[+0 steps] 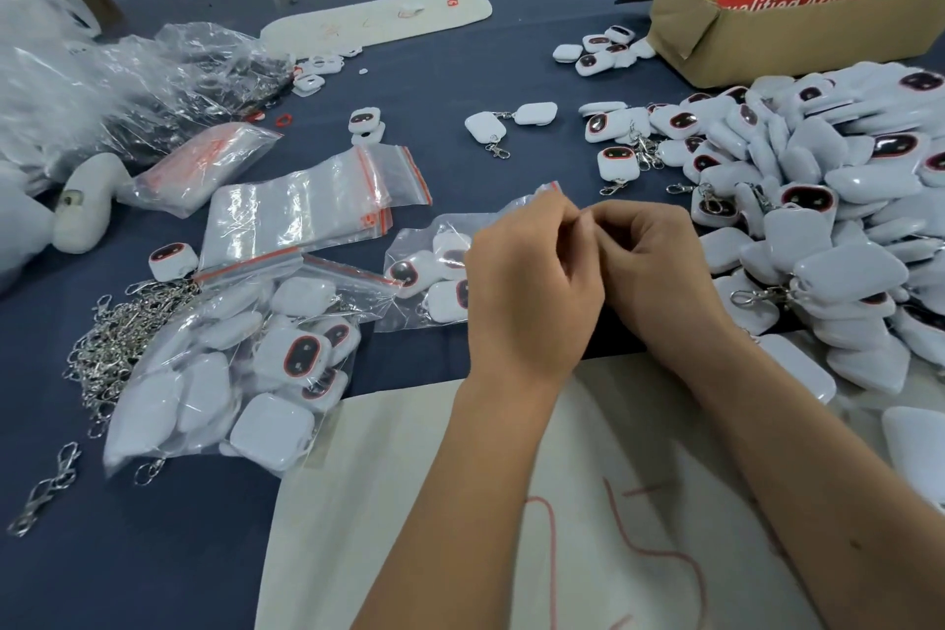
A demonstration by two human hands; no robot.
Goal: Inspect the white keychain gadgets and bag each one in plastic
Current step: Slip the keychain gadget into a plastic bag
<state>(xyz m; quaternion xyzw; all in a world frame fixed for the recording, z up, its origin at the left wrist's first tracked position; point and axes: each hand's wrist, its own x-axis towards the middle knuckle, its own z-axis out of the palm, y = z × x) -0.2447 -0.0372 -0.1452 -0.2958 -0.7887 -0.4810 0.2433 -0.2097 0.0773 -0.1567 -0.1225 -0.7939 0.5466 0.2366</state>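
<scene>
My left hand (526,281) and my right hand (659,266) meet at the table's middle, fingers curled, pinching the red-striped top edge of a clear zip bag (434,240). That bag holds several white keychain gadgets with dark faces. What lies between my fingertips is hidden by the hands. A big heap of loose white gadgets (838,200) spreads to the right. A filled bag of gadgets (230,373) lies at the lower left. A stack of empty zip bags (307,210) sits left of centre.
A cardboard box (767,31) with a red sign stands at the back right. A pile of metal clasps (112,348) lies at the left, crumpled plastic (128,82) behind it. A cream cloth (460,501) covers the near edge, under my forearms.
</scene>
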